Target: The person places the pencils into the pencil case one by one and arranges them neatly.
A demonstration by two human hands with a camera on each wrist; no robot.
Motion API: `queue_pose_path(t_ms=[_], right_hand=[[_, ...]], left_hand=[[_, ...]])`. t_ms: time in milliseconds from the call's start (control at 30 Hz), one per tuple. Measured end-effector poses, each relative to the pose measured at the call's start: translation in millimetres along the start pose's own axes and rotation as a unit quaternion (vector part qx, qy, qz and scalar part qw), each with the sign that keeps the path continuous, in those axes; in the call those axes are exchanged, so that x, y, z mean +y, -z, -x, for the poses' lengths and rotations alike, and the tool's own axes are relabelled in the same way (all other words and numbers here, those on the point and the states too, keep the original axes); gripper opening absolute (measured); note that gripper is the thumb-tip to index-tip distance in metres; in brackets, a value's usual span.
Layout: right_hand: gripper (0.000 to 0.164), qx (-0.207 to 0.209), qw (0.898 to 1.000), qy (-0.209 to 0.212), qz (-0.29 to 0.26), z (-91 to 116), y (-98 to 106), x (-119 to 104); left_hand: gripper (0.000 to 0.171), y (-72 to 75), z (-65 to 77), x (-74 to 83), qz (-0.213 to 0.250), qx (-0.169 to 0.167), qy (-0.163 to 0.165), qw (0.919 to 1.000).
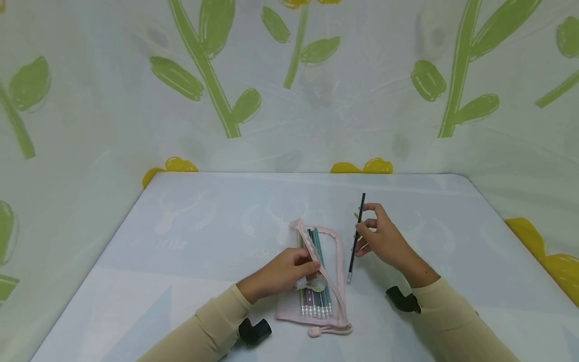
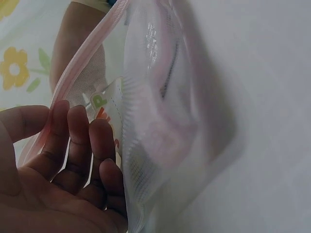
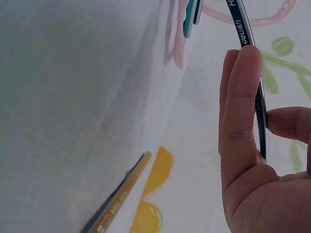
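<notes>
A pale pink mesh zip pouch (image 1: pixel 340 251) lies on the table with several pencils (image 1: pixel 322 296) inside, their ferrule ends toward the person. My left hand (image 1: pixel 289 271) pinches the pouch's zipper edge between thumb and fingers and lifts it. In the left wrist view, the pink zipper edge (image 2: pixel 80 63) runs past the thumb, and fingers show at the mesh. To the right of the pouch, my right hand (image 1: pixel 384 236) holds a dark pencil (image 1: pixel 356 241) between thumb and fingers, apart from the pouch. White lettering shows on that pencil (image 3: pixel 241 24) in the right wrist view.
A gold pencil-like stick (image 3: pixel 119 199) with lettering shows beyond the right hand in the right wrist view. A pink zipper pull (image 1: pixel 315 331) lies at the pouch's near corner. The white table (image 1: pixel 190 241) meets a leaf-patterned curtain (image 1: pixel 344 120) behind.
</notes>
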State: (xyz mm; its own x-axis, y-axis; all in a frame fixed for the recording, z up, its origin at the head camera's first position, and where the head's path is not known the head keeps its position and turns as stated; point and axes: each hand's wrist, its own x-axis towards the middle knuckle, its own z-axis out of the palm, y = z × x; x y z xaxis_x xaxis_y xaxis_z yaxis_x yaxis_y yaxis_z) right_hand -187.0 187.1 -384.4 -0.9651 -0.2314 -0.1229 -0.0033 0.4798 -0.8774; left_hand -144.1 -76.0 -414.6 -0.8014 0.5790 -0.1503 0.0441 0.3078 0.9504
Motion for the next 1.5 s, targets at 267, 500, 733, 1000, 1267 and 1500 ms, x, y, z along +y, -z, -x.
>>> queue_pose_path(t_ms=[267,500,733,1000,1267,1500], right_hand=[[0.055,-0.018,1.0,-0.017,-0.007,-6,-1,2],[0.052,-0.052,0.998,-0.035,-0.028,-12,-7,2],[0.051,-0.079,0.995,-0.055,-0.027,-16,-17,1],[0.045,-0.102,0.992,-0.074,-0.006,-19,-28,3],[0.043,-0.113,0.99,-0.081,0.021,-21,-33,4],[0.044,-0.123,0.987,-0.089,0.046,-22,-38,5]], left_hand=[[0.027,0.0,0.5,1.8,-0.003,0.001,-0.002,1.0],[0.028,1.3,1.2,2.0,-0.007,0.004,-0.002,1.0],[0.028,0.7,-0.1,0.1,0.007,0.004,0.002,1.0],[0.028,-0.8,-1.7,-0.4,0.02,0.003,-0.006,0.9998],[0.028,-0.5,-2.5,-0.5,0.019,-0.001,-0.014,0.9997],[0.029,-0.3,-1.9,0.2,0.012,-0.001,-0.006,0.9999]])
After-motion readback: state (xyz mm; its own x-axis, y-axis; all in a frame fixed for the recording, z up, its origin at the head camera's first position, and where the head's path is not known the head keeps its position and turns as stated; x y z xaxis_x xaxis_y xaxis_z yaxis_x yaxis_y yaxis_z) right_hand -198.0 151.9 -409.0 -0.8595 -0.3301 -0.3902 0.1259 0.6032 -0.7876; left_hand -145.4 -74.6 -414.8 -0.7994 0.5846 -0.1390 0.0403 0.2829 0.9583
